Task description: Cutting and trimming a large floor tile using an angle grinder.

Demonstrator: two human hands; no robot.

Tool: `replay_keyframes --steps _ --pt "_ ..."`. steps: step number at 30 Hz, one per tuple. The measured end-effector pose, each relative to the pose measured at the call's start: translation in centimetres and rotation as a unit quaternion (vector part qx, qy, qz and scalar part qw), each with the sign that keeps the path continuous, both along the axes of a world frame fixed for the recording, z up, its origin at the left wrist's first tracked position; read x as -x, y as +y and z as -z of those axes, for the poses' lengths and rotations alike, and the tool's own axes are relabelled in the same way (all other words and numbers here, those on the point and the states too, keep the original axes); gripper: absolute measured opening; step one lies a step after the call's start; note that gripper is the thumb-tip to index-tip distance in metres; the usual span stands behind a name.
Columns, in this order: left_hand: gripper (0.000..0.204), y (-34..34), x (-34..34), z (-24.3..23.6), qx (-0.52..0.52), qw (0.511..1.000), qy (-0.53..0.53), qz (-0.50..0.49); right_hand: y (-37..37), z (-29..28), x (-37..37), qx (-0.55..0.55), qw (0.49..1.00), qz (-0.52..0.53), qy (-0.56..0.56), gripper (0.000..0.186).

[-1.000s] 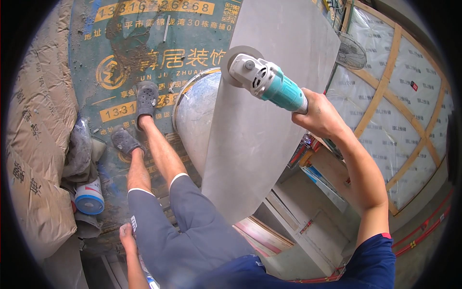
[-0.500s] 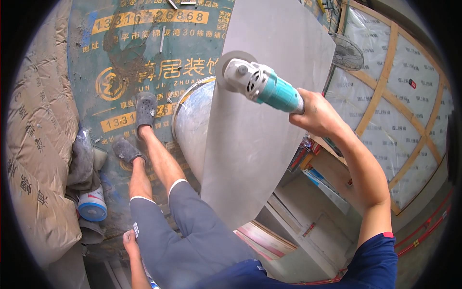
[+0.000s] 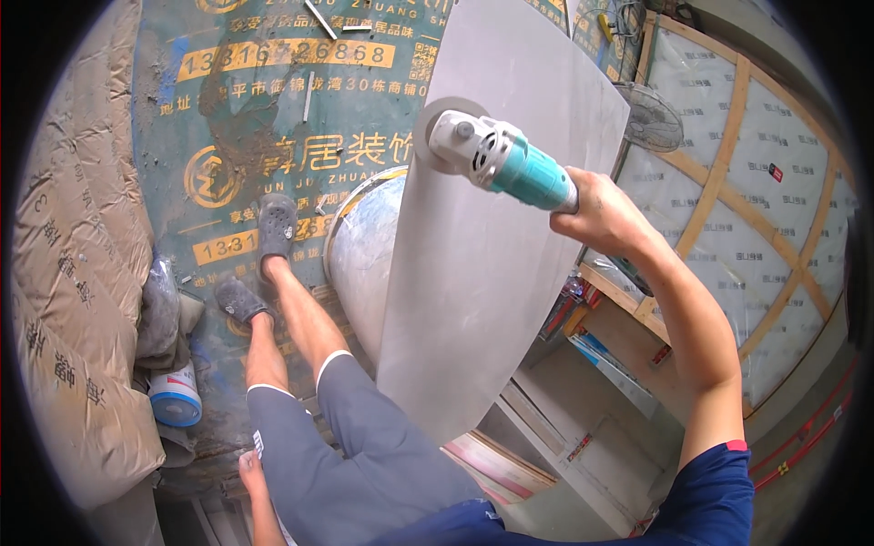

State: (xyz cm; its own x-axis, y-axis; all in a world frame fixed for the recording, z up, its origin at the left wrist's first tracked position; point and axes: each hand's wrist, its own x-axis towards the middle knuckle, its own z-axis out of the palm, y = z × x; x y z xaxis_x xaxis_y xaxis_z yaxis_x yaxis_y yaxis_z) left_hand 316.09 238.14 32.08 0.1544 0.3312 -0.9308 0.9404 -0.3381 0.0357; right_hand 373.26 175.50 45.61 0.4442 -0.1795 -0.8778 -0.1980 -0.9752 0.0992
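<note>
My right hand (image 3: 603,214) is closed around the rear body of a teal angle grinder (image 3: 531,175), held one-handed with its grey metal head pointing left. The round disc (image 3: 437,123) shows blurred at the left edge of a large grey tile slab (image 3: 473,300); whether it touches the slab I cannot tell. The slab rests over a pale round drum (image 3: 366,246), which shows only along its left side. Beside my left thigh hangs my left hand (image 3: 250,471), fingers curled in, with nothing visible in it.
Green printed floor sheeting (image 3: 300,209) lies under my feet, with mud and offcut strips (image 3: 307,97) on it. Brown paper sacks (image 3: 86,300) and a blue-and-white bucket (image 3: 176,398) stand left. To the right are a fan (image 3: 651,116) and a wood-framed, plastic-covered panel (image 3: 719,155).
The whole view has shifted slightly, so the floor sheeting sits a little lower. The grinder is still at the slab's left edge in my right hand. My left hand hangs slightly lower in the picture.
</note>
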Motion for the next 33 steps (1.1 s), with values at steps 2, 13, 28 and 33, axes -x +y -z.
replay_keyframes --steps 2,13,28,33 --pt "0.029 -0.5 -0.4 -0.2 -0.001 1.000 0.020 -0.004 -0.1 0.1 -1.1 0.001 1.000 0.019 0.000 0.032" --pt "0.026 -0.9 -1.0 -1.8 -0.017 0.996 0.053 -0.064 -0.2 0.0 -3.6 0.009 0.999 -0.020 0.026 0.035" --pt "0.027 -1.6 0.1 -0.5 -0.009 1.000 0.011 -0.006 -1.0 0.6 -8.6 0.002 1.000 -0.013 -0.008 0.037" --pt "0.027 -1.7 0.7 -0.5 -0.017 1.000 0.015 -0.015 -1.4 0.8 -9.8 0.003 1.000 -0.006 -0.013 0.038"
